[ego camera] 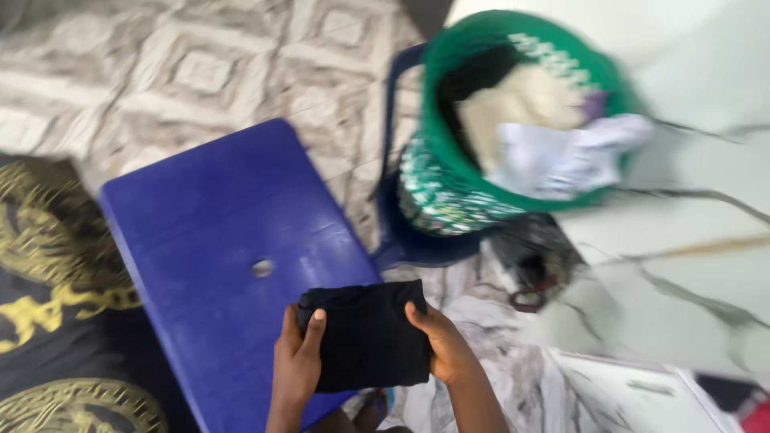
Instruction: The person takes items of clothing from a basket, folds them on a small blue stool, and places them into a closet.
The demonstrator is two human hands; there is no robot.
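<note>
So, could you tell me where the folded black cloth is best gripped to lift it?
Probably by its two short side edges, one from each side, where the left hand and right hand hold it. The folded black cloth is a flat, limp rectangle at the blue table edge.

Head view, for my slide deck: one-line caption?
Both hands hold a folded black cloth over a blue table.

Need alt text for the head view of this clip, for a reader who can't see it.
Two hands, left hand and right hand, hold a folded black cloth at the edge of a blue plastic table. Beyond it, a green laundry basket of clothes stands on a patterned tile floor; the view is blurred.
</note>
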